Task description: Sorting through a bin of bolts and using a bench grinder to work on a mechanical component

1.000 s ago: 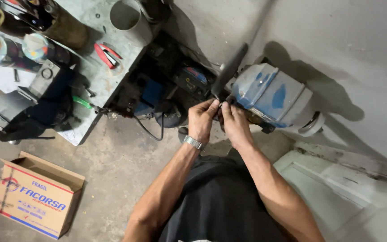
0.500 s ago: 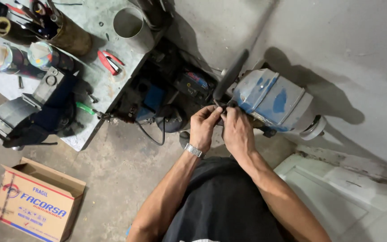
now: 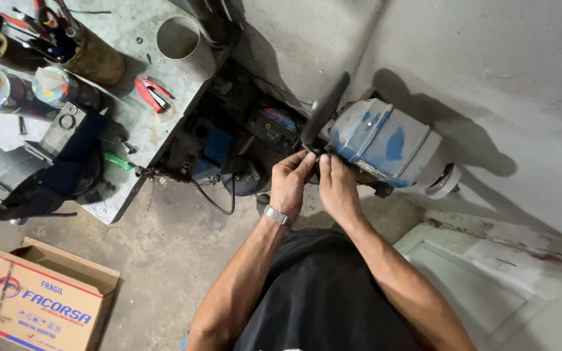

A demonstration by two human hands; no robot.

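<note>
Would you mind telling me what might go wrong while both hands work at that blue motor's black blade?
Both hands, left hand and right hand, pinch close to the hub of the black blade; if the blue motor turned, fingers could be struck. The wristwatch might snag. The black cable trailing across the floor nearby could catch a foot.

The machine housing (image 3: 385,146) is blue with worn grey patches, and its wheel (image 3: 323,110) is black. A silver wristwatch (image 3: 276,214) sits above black shorts (image 3: 323,299). The workbench top (image 3: 131,65) is dull grey-green with rust spots, holding red-handled pliers (image 3: 151,94) and a green-handled screwdriver (image 3: 118,161). The cardboard box (image 3: 43,302) is tan with red and blue print.
</note>
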